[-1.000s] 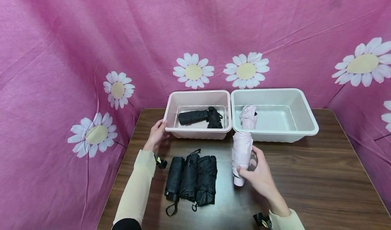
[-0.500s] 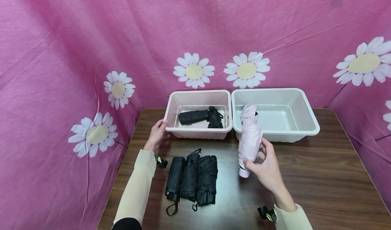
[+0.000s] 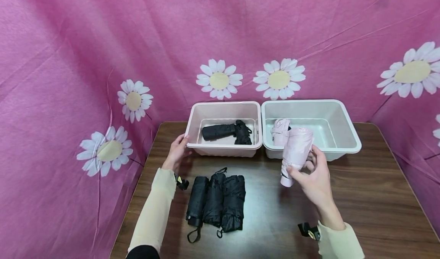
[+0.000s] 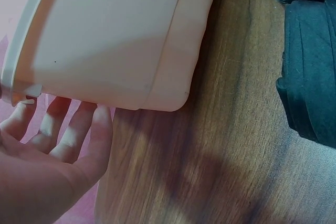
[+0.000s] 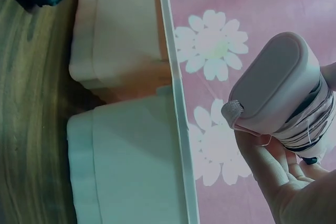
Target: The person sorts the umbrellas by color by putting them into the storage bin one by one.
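Observation:
My right hand (image 3: 317, 178) grips a pale pink folding umbrella (image 3: 296, 150), tilted over the front rim of the light green bin (image 3: 343, 150). In the right wrist view the umbrella's flat handle end (image 5: 275, 80) and a small wrist strap (image 5: 232, 113) face the camera. Another pale pink umbrella (image 3: 280, 132) lies in that bin's left end, partly hidden behind the held one. At the left, my left hand (image 3: 177, 152) holds the rim of the pale pink bin (image 3: 223, 151) near its front left corner, fingers (image 4: 100, 129) against its side. Inside it lie two black folding umbrellas (image 3: 218, 131).
Three black folding umbrellas (image 3: 214, 201) lie side by side on the wooden table (image 3: 268, 228), in front of the pink bin. The two bins stand next to each other at the back, before a pink cloth (image 3: 172, 52) printed with daisies.
My right hand has carried the pink umbrella up and to the right, from in front of the green bin to over its front rim. The left hand stays at the pink bin.

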`<state>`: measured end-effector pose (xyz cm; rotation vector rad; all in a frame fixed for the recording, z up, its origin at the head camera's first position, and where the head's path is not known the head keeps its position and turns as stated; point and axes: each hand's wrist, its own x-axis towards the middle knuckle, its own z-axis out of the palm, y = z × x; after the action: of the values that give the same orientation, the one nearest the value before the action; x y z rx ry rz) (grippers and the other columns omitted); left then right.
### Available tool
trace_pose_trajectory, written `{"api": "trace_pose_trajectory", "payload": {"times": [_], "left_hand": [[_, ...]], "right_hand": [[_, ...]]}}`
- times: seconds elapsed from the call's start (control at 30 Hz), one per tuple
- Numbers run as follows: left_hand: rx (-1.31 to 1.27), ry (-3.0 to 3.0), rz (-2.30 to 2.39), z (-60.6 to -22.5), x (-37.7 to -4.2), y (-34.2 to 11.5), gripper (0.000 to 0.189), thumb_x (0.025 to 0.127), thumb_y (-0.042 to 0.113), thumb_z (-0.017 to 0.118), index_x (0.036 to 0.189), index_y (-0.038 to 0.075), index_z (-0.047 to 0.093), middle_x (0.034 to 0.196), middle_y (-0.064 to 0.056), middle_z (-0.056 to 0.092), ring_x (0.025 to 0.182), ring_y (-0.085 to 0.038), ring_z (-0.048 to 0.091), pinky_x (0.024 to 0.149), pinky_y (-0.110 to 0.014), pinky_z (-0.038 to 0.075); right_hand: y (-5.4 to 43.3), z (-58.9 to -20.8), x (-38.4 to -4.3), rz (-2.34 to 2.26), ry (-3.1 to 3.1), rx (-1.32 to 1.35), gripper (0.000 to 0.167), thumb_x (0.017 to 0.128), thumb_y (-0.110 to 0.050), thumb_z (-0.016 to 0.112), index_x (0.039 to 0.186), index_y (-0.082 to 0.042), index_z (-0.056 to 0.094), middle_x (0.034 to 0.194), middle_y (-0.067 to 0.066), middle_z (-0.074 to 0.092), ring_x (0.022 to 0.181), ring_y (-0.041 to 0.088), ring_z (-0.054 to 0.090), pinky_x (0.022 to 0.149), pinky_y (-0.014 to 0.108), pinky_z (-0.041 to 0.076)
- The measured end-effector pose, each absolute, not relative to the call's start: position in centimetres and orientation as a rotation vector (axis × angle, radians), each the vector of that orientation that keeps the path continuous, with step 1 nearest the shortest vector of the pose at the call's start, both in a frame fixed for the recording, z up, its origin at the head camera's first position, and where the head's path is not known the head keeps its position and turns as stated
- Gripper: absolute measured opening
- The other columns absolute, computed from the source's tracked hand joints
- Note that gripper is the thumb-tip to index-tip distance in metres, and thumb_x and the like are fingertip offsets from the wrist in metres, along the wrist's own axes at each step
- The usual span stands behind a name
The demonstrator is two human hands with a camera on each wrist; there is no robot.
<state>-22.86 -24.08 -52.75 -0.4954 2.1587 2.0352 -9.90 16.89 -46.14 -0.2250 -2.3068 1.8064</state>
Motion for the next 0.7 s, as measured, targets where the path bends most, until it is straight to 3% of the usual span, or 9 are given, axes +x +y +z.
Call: {"api": "trace_pose_trajectory", "payload": {"times": [0.7], "left_hand": [[-0.467, 2.175, 2.035, -53.0, -22.8, -24.1, 0.044, 0.102, 0.033, 0.047, 0.14, 0.011, 0.045, 0.133, -0.022, 0.047, 0.1, -0.02, 0.053, 0.095, -0.05, 0.048]], "right_hand": [[19.7, -44.7, -12.8, 1.933, -1.97, -0.277, 0.083, 0.07, 0.018, 0.07, 0.141, -0.007, 0.034, 0.111, -0.006, 0.055, 0.072, 0.0, 0.061, 0.064, 0.009, 0.049]]}}
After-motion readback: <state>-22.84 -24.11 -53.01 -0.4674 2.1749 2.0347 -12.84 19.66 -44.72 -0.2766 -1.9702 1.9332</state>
